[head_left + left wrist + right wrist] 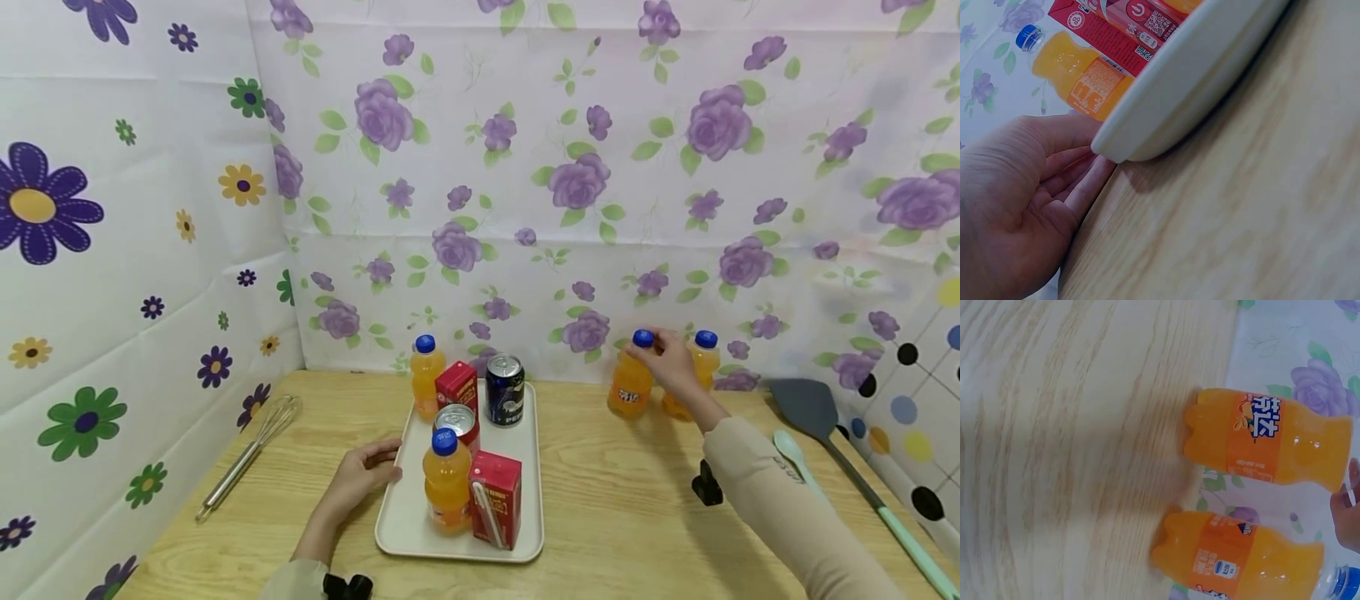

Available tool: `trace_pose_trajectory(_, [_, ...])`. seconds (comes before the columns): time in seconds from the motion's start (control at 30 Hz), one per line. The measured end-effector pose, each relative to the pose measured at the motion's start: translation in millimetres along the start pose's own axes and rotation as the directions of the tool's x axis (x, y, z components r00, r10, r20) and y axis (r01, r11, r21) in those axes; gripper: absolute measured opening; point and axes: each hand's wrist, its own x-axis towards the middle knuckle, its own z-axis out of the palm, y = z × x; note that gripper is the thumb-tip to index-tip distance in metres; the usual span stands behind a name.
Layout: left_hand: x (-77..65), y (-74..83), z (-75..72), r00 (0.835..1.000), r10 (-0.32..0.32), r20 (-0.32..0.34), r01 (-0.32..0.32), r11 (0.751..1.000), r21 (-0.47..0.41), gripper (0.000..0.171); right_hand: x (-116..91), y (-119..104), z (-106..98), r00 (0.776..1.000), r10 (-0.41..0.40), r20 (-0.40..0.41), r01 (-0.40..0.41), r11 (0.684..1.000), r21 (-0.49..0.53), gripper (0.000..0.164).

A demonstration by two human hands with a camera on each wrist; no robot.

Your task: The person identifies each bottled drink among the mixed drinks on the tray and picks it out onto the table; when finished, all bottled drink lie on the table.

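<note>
In the head view my left hand [360, 482] is at the left edge of a white tray [408, 533]. The left wrist view shows its thumb over the rim and the fingers [1088, 187] low at the side. At the back right, my right hand [670, 362] pinches an orange soda bottle [628, 385] near its blue cap. That bottle stands upright beside a second orange soda bottle [705, 367], which my hand partly covers. In the right wrist view only a few fingertips [1349, 515] show at the held bottle's neck.
The tray bears two orange soda bottles, two red drink cartons [497, 500], a dark blue can [505, 392] and a red can [457, 421]. A whisk [251, 454] lies left. A spatula [843, 450] and a mint-handled utensil [795, 458] lie right. Flowered sheets [517, 208] hang behind.
</note>
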Motion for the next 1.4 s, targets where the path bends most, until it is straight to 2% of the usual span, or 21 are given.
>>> trace_pose_trajectory(0.17, [1.4, -0.2, 1.1, 1.000, 0.007, -0.002, -0.007, 1.000, -0.011, 0.050, -0.1, -1.6, -2.6, 0.999, -0.035, 0.019, 0.035, 0.999, 0.014, 0.065])
trace_pose_trajectory(0.43, [2.7, -1.4, 1.6, 1.000, 0.010, -0.019, -0.010, 1.000, -0.005, 0.050, -3.5, -13.3, -6.2, 0.999, -0.027, 0.023, 0.027, 0.999, 0.023, 0.070])
trace_pose_trajectory(0.63, [2.4, -1.8, 2.9, 1.000, 0.012, -0.017, -0.012, 1.000, -0.006, 0.049, -6.3, -27.6, -11.6, 0.996, -0.089, -0.005, 0.089, 0.996, -0.002, 0.065])
trace_pose_trajectory(0.77, [2.7, -1.4, 2.9, 1.000, 0.011, -0.020, -0.011, 1.000, -0.006, 0.049, -9.8, -41.2, -9.4, 0.993, -0.121, 0.004, 0.121, 0.993, 0.004, 0.064])
trace_pose_trajectory(1.0, [3.8, -3.3, 1.9, 0.999, 0.004, -0.036, -0.004, 1.000, 0.010, 0.049, -21.5, -70.0, 14.1, 0.987, -0.148, 0.067, 0.139, 0.982, 0.126, 0.058])
trace_pose_trajectory(1.13, [4.4, -3.9, 1.2, 0.999, -0.003, -0.040, 0.004, 1.000, 0.013, 0.049, -23.9, -82.7, 33.1, 0.979, -0.184, 0.085, 0.162, 0.962, 0.218, 0.050])
trace_pose_trajectory(1.4, [4.2, -1.5, 3.5, 0.999, 0.008, -0.036, -0.008, 1.000, 0.014, 0.049, -22.6, -102.2, 62.0, 0.975, -0.160, 0.154, 0.111, 0.952, 0.284, 0.051])
